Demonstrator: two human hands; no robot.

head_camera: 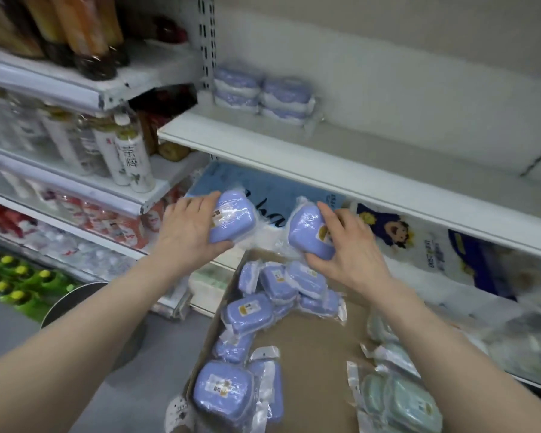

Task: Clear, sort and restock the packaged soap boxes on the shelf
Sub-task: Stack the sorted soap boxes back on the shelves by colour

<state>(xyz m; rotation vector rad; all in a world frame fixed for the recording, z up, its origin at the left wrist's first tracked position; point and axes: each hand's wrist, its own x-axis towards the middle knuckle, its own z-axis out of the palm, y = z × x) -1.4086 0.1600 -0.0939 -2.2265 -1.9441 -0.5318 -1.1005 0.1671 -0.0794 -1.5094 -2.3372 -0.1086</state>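
My left hand [188, 232] grips a purple soap box in clear wrap [233, 218], held above the far end of a cardboard box [313, 345]. My right hand [350, 248] grips a second purple soap box [310, 235] beside it. Below, the cardboard box holds several more purple soap boxes [250, 310] along its left side and several pale green ones [400, 398] at its right. On the white shelf [341, 151] two short stacks of purple soap boxes [263, 95] stand at the back left corner.
Left of the shelf upright, other shelves carry drink bottles [128, 157] and dark bottles [85, 42]. Under the white shelf lie a blue mat [263, 189] and bagged goods with a cartoon print [419, 245]. A round dark stool [75, 301] stands on the floor at left.
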